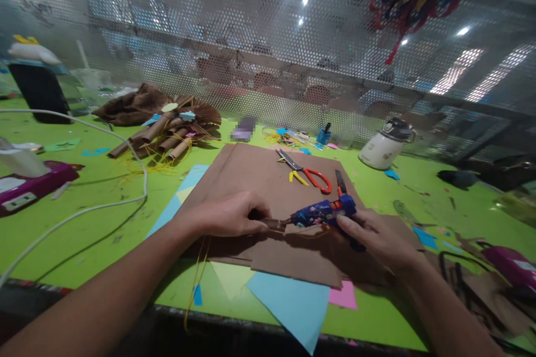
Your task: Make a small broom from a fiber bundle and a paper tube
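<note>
My right hand (368,231) is closed round a blue hot glue gun (315,214), which points left. Its nozzle meets, or nearly meets, the end of a small folded brown paper piece (276,225). That piece is pinched in my left hand (237,213), fingers bent over its left part, so most of it is hidden. Yellow string (202,251) hangs below my left wrist. Both hands are above brown cardboard (238,173). Beyond them lie red-handled scissors (307,170) and a utility knife (340,183), its lower end hidden behind the glue gun.
Purple power strips (37,189) (508,262) lie at both sides, and a white cable (140,162) curves across the left. Brown paper rolls and fans (176,134) are heaped at back left. A white kettle (383,145) stands back right. Blue paper (293,301) overhangs the front edge.
</note>
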{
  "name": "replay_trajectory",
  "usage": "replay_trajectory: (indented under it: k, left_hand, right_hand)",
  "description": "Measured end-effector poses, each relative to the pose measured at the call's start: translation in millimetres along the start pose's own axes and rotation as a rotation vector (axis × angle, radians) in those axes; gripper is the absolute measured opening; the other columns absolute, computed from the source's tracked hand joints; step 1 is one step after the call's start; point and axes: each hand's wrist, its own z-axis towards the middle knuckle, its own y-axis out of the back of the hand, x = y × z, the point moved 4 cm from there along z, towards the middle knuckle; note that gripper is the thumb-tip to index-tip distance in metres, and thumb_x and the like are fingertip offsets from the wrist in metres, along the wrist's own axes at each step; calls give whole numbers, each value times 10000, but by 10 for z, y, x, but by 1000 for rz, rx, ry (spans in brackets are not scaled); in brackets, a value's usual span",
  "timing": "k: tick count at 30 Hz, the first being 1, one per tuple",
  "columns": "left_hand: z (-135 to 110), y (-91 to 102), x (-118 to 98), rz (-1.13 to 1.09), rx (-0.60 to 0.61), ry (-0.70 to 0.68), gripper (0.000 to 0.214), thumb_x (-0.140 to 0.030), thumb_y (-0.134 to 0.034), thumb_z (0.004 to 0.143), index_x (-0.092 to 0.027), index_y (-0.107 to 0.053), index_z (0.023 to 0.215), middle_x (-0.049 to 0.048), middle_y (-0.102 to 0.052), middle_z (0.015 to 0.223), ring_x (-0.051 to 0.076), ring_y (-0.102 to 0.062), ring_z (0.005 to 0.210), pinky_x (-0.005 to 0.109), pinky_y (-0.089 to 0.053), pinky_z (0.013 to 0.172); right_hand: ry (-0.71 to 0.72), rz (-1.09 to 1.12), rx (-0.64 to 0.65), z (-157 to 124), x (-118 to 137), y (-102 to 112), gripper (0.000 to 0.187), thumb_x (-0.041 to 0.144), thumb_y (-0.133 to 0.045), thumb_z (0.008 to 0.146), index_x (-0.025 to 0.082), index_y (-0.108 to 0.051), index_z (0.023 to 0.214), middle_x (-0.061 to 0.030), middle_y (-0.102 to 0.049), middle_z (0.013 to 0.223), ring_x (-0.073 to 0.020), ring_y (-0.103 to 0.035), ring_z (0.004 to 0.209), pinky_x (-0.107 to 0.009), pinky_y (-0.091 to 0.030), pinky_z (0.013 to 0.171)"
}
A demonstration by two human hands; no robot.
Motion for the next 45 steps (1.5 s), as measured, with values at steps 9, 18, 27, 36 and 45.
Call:
replay_trajectory:
  k: [9, 18, 27, 36, 45]
  left_hand:
    - [1, 10, -4, 4, 9, 15, 289, -373, -527, 830, -173, -694, 956, 41, -688, 809, 153, -574, 699, 238, -399, 621]
    - [0, 10, -1, 4, -3, 10, 292, -382, -528, 831, -173, -693, 950, 41, -684, 800, 150, -568, 686, 236, -400, 621]
    - [-1, 15, -37, 33, -19, 10, 297, -385, -522, 829, -169, -697, 932, 34, -675, 784, 143, -549, 674, 229, -388, 611]
    - [-9, 36, -52, 17, -39, -24, 274, -351, -525, 828, -167, -694, 941, 34, -674, 798, 142, -551, 675, 232, -390, 616]
    - [-14, 37, -62, 10, -45, -24, 262, -333, -521, 834, -160, -688, 938, 35, -666, 795, 144, -557, 688, 234, -388, 601]
  right_hand:
    - [2, 46, 51, -13, 24, 3, 482, 572, -411, 880, 169, -585, 681, -18, -524, 603, -131, -462, 559, -221, -356, 476]
    - [-4, 27, 36, -9, 16, 12, 494, 583, -420, 870, 170, -592, 661, -20, -551, 610, -134, -476, 556, -221, -347, 472]
    - [-53, 113, 2, 12, -13, -20, 494, 599, -421, 863, 164, -623, 745, -18, -573, 624, -136, -489, 553, -226, -343, 479]
    - [-39, 282, 50, 70, 48, -89, 531, 590, -408, 877, 132, -624, 717, -50, -616, 677, -137, -516, 599, -233, -378, 542]
    - [-81, 363, 74, 58, -2, -129, 521, 598, -454, 852, 126, -630, 720, -47, -615, 657, -130, -500, 577, -230, -350, 524]
